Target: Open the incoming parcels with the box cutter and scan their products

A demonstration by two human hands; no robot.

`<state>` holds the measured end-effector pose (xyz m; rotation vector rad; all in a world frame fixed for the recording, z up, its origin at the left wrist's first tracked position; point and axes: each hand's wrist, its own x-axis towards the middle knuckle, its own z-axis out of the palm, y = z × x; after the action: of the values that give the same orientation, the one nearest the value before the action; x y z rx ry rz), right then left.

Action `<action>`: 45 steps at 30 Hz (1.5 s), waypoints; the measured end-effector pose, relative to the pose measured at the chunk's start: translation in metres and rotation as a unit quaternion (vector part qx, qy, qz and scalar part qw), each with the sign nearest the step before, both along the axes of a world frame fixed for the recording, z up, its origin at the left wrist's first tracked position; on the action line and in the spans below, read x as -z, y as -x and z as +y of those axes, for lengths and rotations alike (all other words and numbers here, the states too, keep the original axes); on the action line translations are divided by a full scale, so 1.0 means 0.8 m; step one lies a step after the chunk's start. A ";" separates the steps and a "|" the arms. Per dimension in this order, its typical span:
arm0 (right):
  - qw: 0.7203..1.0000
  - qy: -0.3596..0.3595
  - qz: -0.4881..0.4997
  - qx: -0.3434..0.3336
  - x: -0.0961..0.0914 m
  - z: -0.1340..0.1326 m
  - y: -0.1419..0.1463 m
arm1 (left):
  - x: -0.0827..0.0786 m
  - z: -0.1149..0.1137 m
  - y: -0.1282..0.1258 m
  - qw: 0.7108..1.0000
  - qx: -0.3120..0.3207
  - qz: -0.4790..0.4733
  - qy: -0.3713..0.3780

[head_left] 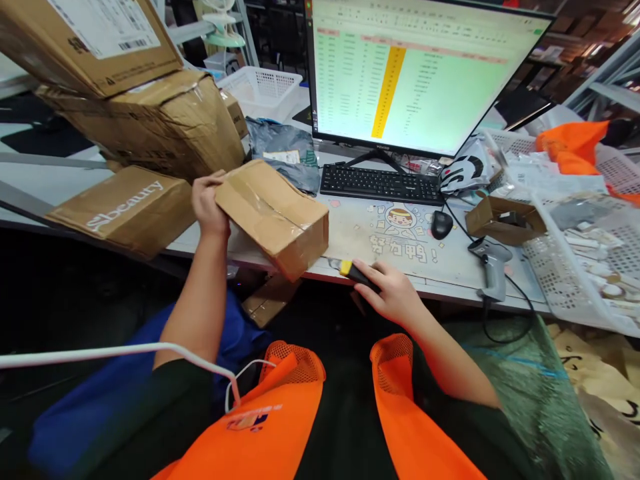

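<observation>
Left hand [209, 205] clamped on taped carton [280, 203]; right hand [393, 291] grips utility knife [361, 275], just right. Likely unsealing; cutting calls for blade [335, 264] on tape [270, 207].

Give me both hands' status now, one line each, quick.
Left hand: holding a brown, taped cardboard box by its left end.
Right hand: closed around a black-and-yellow plastic-handled cutter, which points toward the box.

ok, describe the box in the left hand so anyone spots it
Find the monitor, then the keyboard in front. Left of that, the left hand holds a tilted brown box with a taped top. Unlike the neighbouring box marked "beauty", it shows no large lettering.
</observation>
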<state>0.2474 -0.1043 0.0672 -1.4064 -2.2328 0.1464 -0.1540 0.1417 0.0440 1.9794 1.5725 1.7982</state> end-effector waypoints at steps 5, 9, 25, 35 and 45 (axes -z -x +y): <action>0.998 -0.027 -0.060 -0.020 -0.023 0.046 0.043 | -0.019 -0.110 -0.065 0.983 0.117 0.080 -0.116; 0.993 -0.035 -0.095 -0.052 -0.030 0.060 0.056 | -0.020 -0.180 -0.090 0.966 0.120 0.175 -0.144; 0.988 -0.074 -0.110 -0.074 -0.038 0.084 0.066 | -0.018 -0.170 -0.103 0.970 0.067 0.170 -0.162; 0.971 -0.069 0.019 0.227 -0.016 0.118 -0.089 | -0.022 -0.174 -0.096 0.975 0.056 0.182 -0.110; 0.997 -0.030 -0.060 -0.028 -0.034 0.062 0.062 | -0.020 -0.171 -0.107 0.977 0.044 0.164 -0.131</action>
<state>0.1975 -0.0550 0.0941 -1.3535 -2.3561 0.0142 -0.0684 0.0046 0.0596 2.5360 1.3455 1.7984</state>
